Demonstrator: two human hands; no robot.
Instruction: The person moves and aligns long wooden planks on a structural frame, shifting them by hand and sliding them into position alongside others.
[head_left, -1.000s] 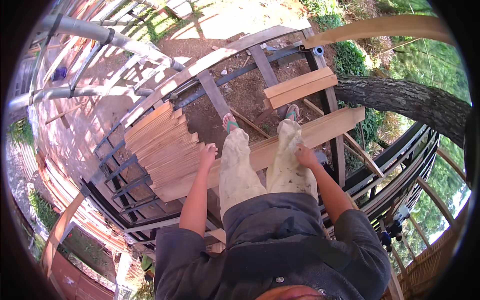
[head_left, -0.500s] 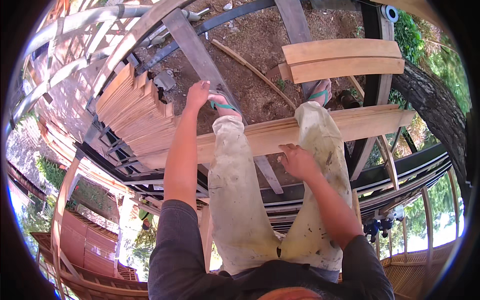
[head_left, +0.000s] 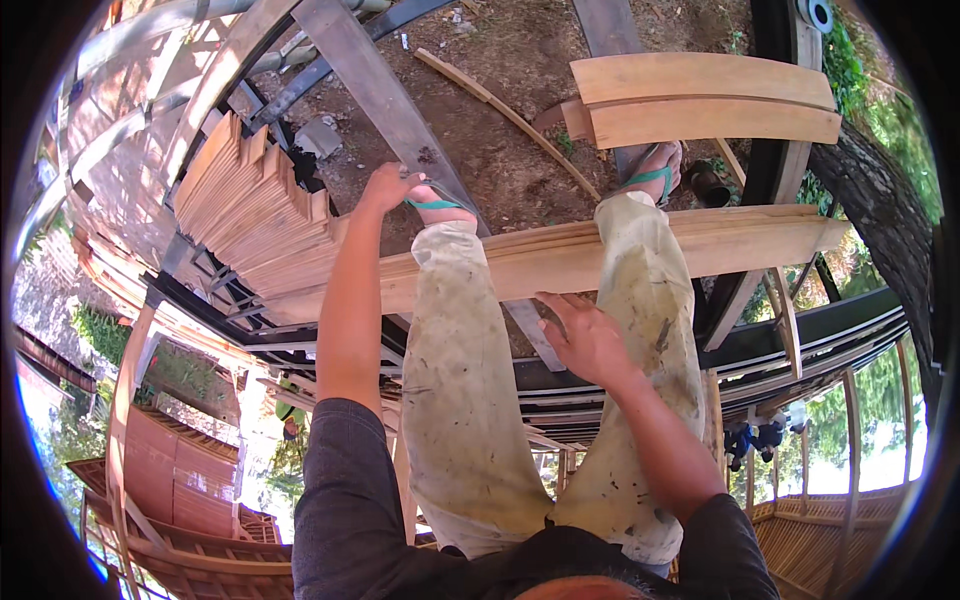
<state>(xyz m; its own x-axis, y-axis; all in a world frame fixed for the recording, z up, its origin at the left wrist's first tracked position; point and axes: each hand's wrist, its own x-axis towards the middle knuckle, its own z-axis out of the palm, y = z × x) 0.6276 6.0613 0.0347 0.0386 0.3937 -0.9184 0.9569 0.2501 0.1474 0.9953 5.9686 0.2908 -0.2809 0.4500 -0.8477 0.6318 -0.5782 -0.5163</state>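
Observation:
My left hand [head_left: 388,188] is beside my left foot, above the end of the plank stack, with its fingers partly spread; no held thing shows. My right hand [head_left: 585,340] hovers between my knees near the long boards, its fingers stretched apart with nothing in them. A stack of long, thin wooden boards [head_left: 720,252] runs crosswise past my shins. At the left, many thin planks [head_left: 250,220] fan out in stepped ends. My feet, in green-strapped sandals, rest on grey beams [head_left: 385,95].
Two short wooden boards [head_left: 705,120] lie across the beams at the upper right. A thick tree trunk [head_left: 885,220] stands at the right. Bare soil [head_left: 500,60] shows below between the beams, with a thin wooden strip [head_left: 510,120] there. People [head_left: 755,438] are small at the lower right.
My right hand has moved slightly left and its fingers have spread. My left hand has shifted a little left, staying by the foot. The whole view has shifted slightly.

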